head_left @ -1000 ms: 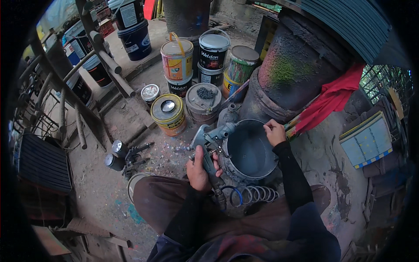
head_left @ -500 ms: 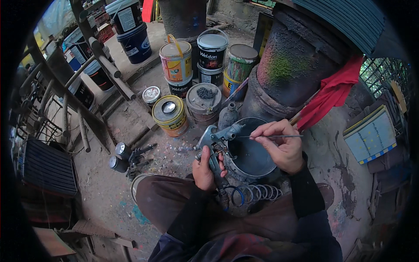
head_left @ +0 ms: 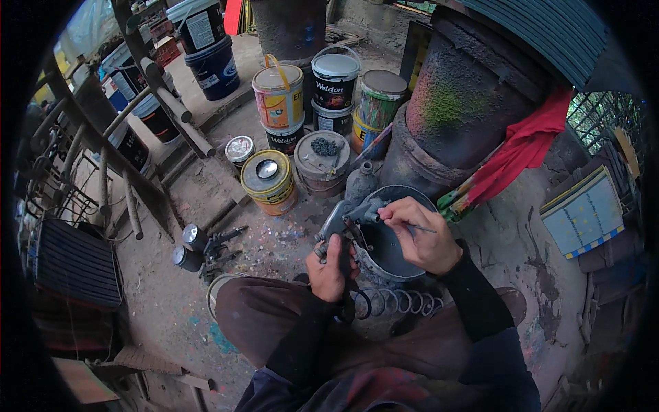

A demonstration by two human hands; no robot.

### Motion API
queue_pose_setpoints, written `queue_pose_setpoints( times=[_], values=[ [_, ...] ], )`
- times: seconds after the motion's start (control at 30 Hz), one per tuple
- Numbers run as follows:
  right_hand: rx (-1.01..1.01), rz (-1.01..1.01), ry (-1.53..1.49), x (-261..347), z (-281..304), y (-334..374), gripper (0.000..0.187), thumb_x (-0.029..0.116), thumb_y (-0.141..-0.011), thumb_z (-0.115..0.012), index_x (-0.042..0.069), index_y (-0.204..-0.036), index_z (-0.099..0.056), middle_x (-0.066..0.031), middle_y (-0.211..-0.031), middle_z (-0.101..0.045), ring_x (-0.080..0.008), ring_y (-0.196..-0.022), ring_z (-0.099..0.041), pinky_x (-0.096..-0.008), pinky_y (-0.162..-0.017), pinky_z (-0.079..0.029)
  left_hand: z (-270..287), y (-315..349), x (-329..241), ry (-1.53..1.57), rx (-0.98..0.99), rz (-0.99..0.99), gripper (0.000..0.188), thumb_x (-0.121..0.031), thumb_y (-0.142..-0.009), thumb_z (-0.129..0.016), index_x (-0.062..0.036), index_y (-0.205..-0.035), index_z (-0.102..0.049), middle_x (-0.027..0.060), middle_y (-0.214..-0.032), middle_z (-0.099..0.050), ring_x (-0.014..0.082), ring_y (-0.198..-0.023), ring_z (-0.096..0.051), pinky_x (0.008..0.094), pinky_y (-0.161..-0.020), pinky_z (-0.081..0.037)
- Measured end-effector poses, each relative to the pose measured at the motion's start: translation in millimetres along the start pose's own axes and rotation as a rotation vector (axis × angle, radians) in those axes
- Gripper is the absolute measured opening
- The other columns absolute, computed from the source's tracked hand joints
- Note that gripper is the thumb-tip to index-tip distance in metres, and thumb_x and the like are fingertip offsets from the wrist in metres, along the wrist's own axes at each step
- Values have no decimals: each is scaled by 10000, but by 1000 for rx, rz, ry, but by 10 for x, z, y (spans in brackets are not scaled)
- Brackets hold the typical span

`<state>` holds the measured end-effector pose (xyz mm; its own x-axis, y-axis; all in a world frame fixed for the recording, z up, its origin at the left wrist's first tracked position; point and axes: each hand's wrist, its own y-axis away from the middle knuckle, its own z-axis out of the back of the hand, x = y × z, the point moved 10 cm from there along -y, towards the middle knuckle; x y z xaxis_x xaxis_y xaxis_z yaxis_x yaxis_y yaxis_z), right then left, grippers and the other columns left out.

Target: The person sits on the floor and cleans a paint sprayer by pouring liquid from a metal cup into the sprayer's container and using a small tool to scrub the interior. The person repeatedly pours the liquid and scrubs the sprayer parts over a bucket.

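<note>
My left hand [head_left: 328, 271] is wrapped round the handle of a grey metal spray gun [head_left: 335, 218], its nozzle end pointing right over a round bucket [head_left: 381, 272] of dark liquid. Close to that nozzle, my right hand [head_left: 434, 244] pinches a thin metal rod [head_left: 423, 229]. One end of the rod sticks out to the right behind my fingers. Its other end is hidden by the fingertips, so I cannot tell whether it is inside the nozzle. A coiled air hose [head_left: 405, 302] lies below the bucket, between my legs.
Paint tins and buckets stand beyond, including a yellow-rimmed tin [head_left: 269, 185] and a grey-lidded bucket [head_left: 322, 172]. A grimy bottle [head_left: 361, 180] is beside the bucket. More spray guns [head_left: 214, 250] lie at left. A large rough drum [head_left: 460, 103] with red cloth [head_left: 532, 151] rises at right.
My right hand has moved left and down to the gun's nozzle, and less of the rod shows. The spray gun has turned slightly in my left hand.
</note>
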<state>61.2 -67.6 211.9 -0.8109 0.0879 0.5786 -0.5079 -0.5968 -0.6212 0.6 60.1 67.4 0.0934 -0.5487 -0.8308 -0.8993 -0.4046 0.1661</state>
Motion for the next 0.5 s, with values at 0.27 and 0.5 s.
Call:
queue_pose_setpoints(
  times=[0.27, 0.5],
  values=[
    [-232, -168, -316, -90, 36, 180, 211, -107, -808, -574, 9, -922, -440, -147, -909, -584, -247, -848, -641, -298, -700, -522, 15, 0, 1, 83, 9, 16, 358, -366, -941, -498, -12, -894, -511, 112, -747, -579, 151, -509, -517, 271, -395, -397],
    [-264, -38, -189, 62, 79, 152, 260, -118, -794, -575, 17, -972, -443, -159, -933, -572, -276, -839, -643, -318, -687, -524, -26, -5, 3, 151, 7, 33, 375, -348, -953, -487, 16, -873, -527, 114, -721, -571, 154, -492, -506, 281, -402, -407]
  ],
)
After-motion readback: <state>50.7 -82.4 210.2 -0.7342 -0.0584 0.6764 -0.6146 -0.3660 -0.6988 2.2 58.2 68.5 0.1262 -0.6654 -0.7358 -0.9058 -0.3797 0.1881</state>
